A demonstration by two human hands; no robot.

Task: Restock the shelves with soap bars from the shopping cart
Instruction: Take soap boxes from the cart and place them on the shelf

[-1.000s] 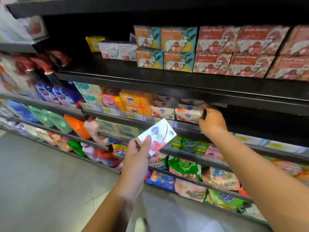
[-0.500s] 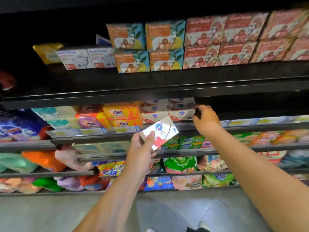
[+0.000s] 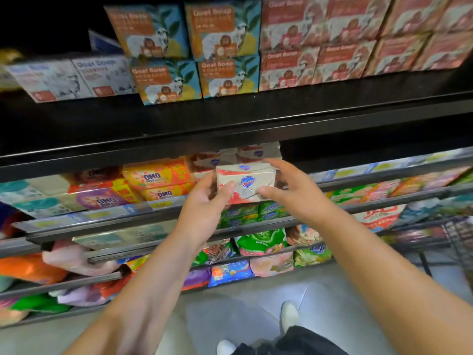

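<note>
At frame centre, the left hand and right hand pinch a white soap bar between them, thumbs on its front and fingers curled round its sides. It sits at the shelf edge, seemingly touching the stacked bars behind.

Four teal-and-orange cardboard Goat Soap boxes stand at twelve o'clock, two white-grey Goat Soap boxes at ten, roughly eight pink Goat Soap boxes at one. The left hand and right hand grip one white-and-pink Safeguard soap box.
</note>
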